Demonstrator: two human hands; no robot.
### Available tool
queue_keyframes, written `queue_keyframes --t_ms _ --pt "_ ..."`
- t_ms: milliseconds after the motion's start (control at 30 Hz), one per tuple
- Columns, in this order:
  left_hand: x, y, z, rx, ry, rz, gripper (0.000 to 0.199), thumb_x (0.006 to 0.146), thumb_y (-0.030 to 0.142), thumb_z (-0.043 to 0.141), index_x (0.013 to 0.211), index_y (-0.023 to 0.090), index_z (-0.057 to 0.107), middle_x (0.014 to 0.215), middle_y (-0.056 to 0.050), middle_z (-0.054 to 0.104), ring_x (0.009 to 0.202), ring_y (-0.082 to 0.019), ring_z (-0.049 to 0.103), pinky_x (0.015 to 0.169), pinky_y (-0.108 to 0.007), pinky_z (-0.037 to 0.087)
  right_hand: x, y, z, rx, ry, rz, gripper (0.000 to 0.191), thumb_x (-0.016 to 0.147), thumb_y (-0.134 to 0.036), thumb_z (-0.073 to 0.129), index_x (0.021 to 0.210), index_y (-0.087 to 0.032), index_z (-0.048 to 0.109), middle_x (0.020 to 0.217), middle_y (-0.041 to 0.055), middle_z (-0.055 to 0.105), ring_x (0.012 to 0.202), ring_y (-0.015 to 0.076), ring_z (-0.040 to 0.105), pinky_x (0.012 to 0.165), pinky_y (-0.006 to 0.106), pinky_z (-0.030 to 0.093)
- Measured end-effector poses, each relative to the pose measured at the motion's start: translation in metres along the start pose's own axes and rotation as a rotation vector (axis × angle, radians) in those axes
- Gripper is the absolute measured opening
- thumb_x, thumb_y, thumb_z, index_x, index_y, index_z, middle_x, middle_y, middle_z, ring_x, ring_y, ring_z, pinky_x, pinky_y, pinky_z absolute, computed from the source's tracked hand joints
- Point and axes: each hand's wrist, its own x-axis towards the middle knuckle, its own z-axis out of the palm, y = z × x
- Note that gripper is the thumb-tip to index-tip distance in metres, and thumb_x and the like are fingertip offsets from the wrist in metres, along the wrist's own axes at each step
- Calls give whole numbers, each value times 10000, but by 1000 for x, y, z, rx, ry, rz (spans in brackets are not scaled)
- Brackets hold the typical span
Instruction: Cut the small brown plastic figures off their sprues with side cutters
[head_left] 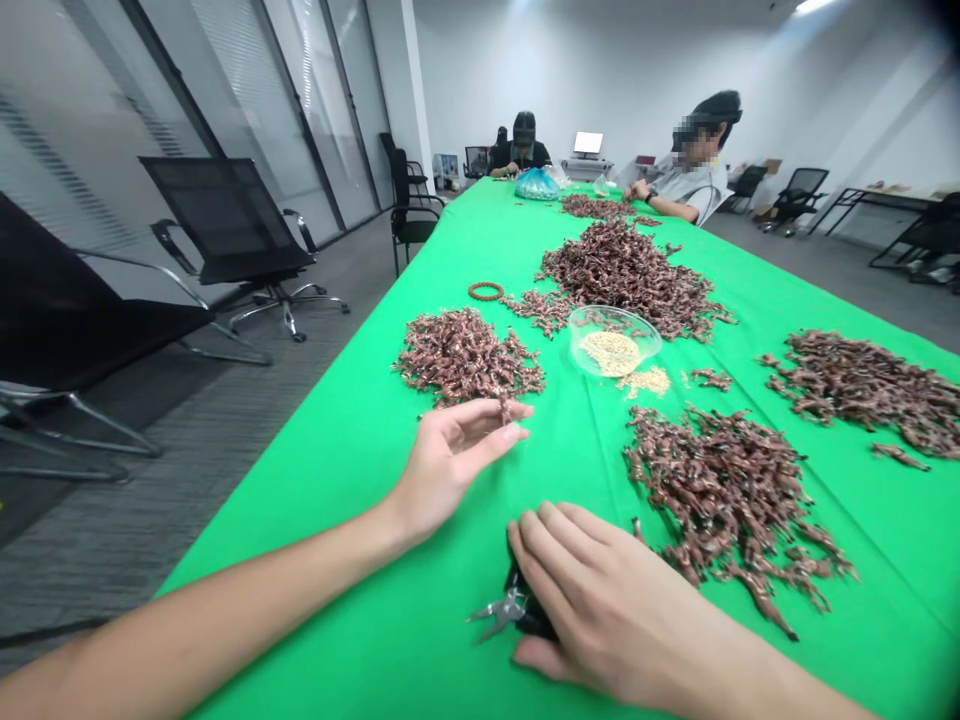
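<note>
The left hand (442, 460) has its thumb and fingertips pinched on a small brown piece (505, 409). It is just in front of the left pile (469, 355), on the side nearer the bench's near edge. I can't tell if the hand touches that pile. The right hand (592, 570) is wrapped over the black handles of the pliers (504, 609), low down near the near edge. The metal tips are spread apart and point toward the left edge.

Green cloth shows all along the bench (360, 440) between the left pile and the left edge, so there is room to slide that way. A strip of green also runs between the two hands. On the other side it is tighter: the near right pile (720, 490) sits just beside the right hand. One more pile (874, 385) is out by the right edge.

Farther up the bench, a clear tub (651, 343) holds pale grains (611, 352), and some have spilled beside it. The big pile (626, 275) is right behind it. A brown ring (486, 291) lies nearer the left edge. Past that edge stands a black chair (232, 225).
</note>
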Motion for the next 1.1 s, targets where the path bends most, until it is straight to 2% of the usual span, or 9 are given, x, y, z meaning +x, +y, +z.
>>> queue_keyframes --t_ms 100,200,300,367,433,633,767,1100 --pt "-1 1 -2 -3 0 13 302 839 297 718 1075 109 708 1191 -132 715 1004 -241 702 932 -344 539 0 -1 -4 -8 -32 -13 580 967 -533 398 1213 -34 564 1091 193 630 999 329 576 863 458 466" --pt "-1 0 -4 12 -4 24 305 836 299 722 1080 117 710 1194 -131 714 1010 -243 701 924 -340 540 -2 8 -17 133 -29 69 530 975 -542 373 1225 -102 529 1082 151 616 957 304 573 816 449 480" --pt "-1 -1 -5 52 -24 24 338 826 297 730 1113 119 709 1206 -141 707 1015 -249 700 913 -348 546 -8 22 -29 338 100 220 384 1013 -415 325 1240 -138 465 1117 129 596 989 258 554 840 405 478" --pt "-1 -1 -5 84 -59 21 353 819 279 736 1126 107 709 1176 -148 718 1001 -248 703 907 -347 550 -12 31 -34 474 189 293 321 1018 -375 311 1221 -175 458 1054 88 597 931 208 560 798 345 483" --pt "-4 0 -4 105 -112 25 349 817 259 735 1124 95 711 1116 -148 738 982 -243 706 898 -341 554 -16 37 -35 533 220 354 261 1012 -339 334 1184 -197 470 1001 63 593 874 179 563 745 309 475" --pt "-18 2 0 129 -306 21 317 833 257 719 1121 125 720 1067 -114 753 958 -235 708 905 -350 555 -19 43 -27 349 222 421 222 963 -314 462 1128 -174 507 975 83 601 857 197 567 728 332 464" --pt "-22 5 3 143 -375 -3 313 843 260 706 1127 130 722 1046 -105 761 955 -239 707 897 -344 553 -19 43 -23 270 247 413 215 954 -306 470 1103 -161 524 911 81 602 798 192 565 686 324 464" --pt "-24 9 4 146 -405 -17 327 857 266 682 1147 122 717 985 -98 763 915 -235 699 873 -341 549 -19 44 -24 236 247 416 196 945 -289 495 1066 -141 542 839 73 577 739 186 536 645 318 437"
